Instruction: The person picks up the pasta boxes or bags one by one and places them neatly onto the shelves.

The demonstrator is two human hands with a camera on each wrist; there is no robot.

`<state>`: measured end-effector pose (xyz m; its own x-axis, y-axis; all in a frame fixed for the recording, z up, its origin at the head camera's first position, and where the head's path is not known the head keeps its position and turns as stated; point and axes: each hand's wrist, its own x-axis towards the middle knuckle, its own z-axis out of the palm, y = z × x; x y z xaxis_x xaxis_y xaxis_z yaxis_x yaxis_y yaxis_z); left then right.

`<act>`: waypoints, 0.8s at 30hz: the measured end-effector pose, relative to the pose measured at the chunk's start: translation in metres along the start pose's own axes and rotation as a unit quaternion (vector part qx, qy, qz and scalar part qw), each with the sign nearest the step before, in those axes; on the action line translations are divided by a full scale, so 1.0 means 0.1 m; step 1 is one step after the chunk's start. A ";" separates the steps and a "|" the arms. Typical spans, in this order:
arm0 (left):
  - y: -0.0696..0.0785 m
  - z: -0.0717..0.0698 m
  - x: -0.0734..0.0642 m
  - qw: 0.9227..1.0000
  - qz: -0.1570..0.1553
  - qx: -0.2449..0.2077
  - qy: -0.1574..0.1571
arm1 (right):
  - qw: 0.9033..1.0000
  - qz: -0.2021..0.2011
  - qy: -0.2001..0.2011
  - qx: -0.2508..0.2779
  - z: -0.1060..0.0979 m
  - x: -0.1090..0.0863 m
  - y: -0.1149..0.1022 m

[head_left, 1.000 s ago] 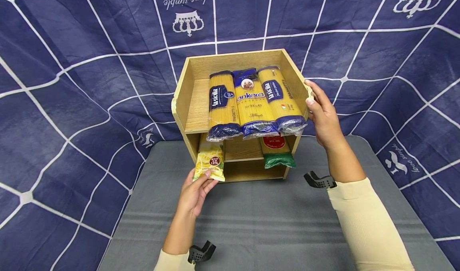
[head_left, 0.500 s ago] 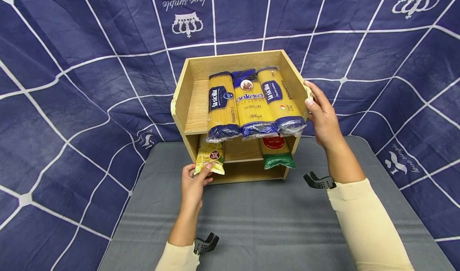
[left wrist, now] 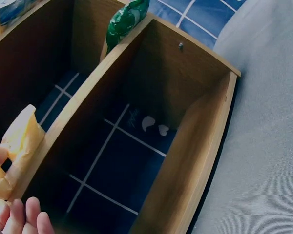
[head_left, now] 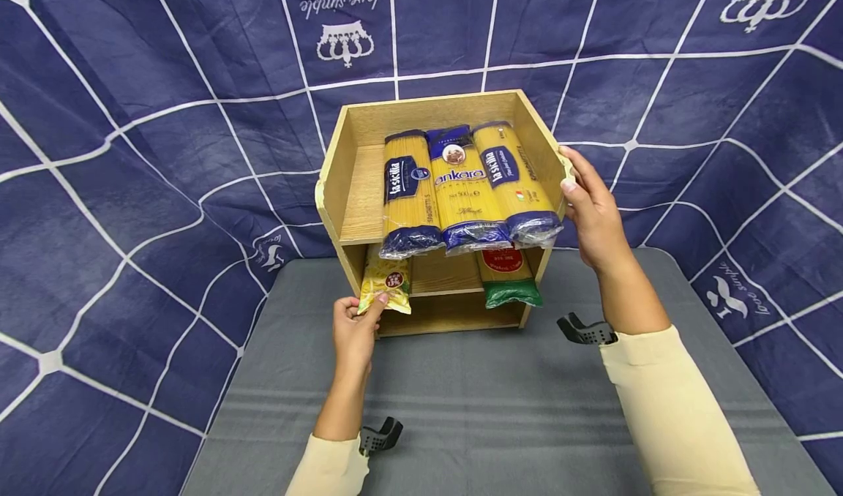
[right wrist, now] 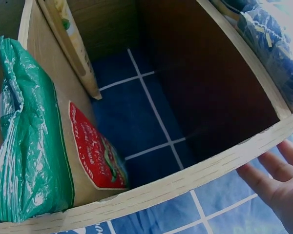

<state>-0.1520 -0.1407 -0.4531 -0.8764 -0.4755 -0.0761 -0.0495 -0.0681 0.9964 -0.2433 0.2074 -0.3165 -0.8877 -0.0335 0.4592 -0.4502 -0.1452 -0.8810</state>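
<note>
My left hand (head_left: pixel 354 339) pinches the front end of a yellow noodle packet (head_left: pixel 387 284), thumb on top and fingers beneath. That packet lies at the left of the middle level of a wooden shelf unit (head_left: pixel 347 189), its front end sticking out. In the left wrist view the packet's end (left wrist: pixel 22 139) is by the board's edge and the hand's fingertips (left wrist: pixel 31 214) are below it. My right hand (head_left: pixel 596 222) holds the front edge of the unit's right side panel. In the right wrist view its fingers (right wrist: pixel 263 183) lie against the panel's outer side.
Several spaghetti packs (head_left: pixel 467 196) lie side by side on the top level, their ends overhanging. A green-ended pasta pack (head_left: pixel 512 291) juts from the right of the middle level. Grey cloth (head_left: pixel 461 401) covers the table; blue patterned cloth (head_left: pixel 165 152) hangs around.
My left hand has moved forward, and the yellow noodle packet has slid deeper into the middle level. The right hand keeps its place on the side panel.
</note>
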 end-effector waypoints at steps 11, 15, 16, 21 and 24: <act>0.06 -0.10 -0.04 0.999 0.035 0.002 -0.014 | 0.996 0.017 0.054 -0.072 0.04 -0.15 0.01; 0.10 -0.14 -0.05 0.998 0.056 -0.012 -0.001 | 0.992 0.024 0.079 -0.092 0.03 -0.25 0.05; 0.10 -0.15 -0.05 0.998 0.061 -0.016 0.001 | 0.992 0.024 0.084 -0.092 0.02 -0.28 0.07; 0.15 -0.25 -0.04 0.995 0.094 -0.030 0.001 | 0.992 -0.003 0.093 -0.088 -0.03 -0.43 0.16; 0.17 -0.33 -0.02 0.992 0.124 -0.019 -0.011 | 0.992 -0.023 0.085 -0.093 -0.06 -0.54 0.22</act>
